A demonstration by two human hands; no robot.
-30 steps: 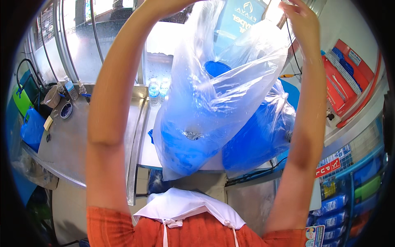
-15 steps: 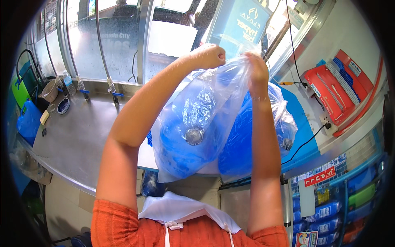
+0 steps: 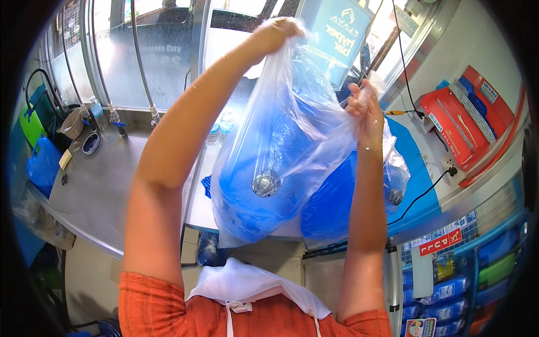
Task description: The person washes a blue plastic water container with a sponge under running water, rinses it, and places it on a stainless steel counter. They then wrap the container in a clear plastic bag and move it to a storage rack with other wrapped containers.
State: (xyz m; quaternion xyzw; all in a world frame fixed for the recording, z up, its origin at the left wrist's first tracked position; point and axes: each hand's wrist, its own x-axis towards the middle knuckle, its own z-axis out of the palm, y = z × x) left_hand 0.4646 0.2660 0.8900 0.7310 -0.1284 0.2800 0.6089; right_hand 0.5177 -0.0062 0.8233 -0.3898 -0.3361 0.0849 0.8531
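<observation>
Before me stands a large blue water container point(image 3: 244, 177) inside a clear plastic bag point(image 3: 268, 101); its round, film-covered cap point(image 3: 266, 183) shows through. My left hand point(image 3: 276, 35) is closed on the bag's upper edge, raised high at the far side. To the right and lower, my right hand point(image 3: 368, 109) grips another part of the bag's rim, fingers curled, the film bunched in them. Between the hands the plastic is stretched. Right beside it is a second blue container point(image 3: 332, 205), also bagged, partly behind my right forearm.
A steel counter point(image 3: 106, 191) with hose valves, a small bowl point(image 3: 91, 144) and a bottle lies left. Small clear bottles point(image 3: 225, 124) stand behind the bag. On the right are a red rack point(image 3: 457, 121), a black cord point(image 3: 421, 196) and shelves of blue packs.
My left hand has moved up and farther away, my right hand slightly down and right. The bag's mouth is pulled wider and higher between them.
</observation>
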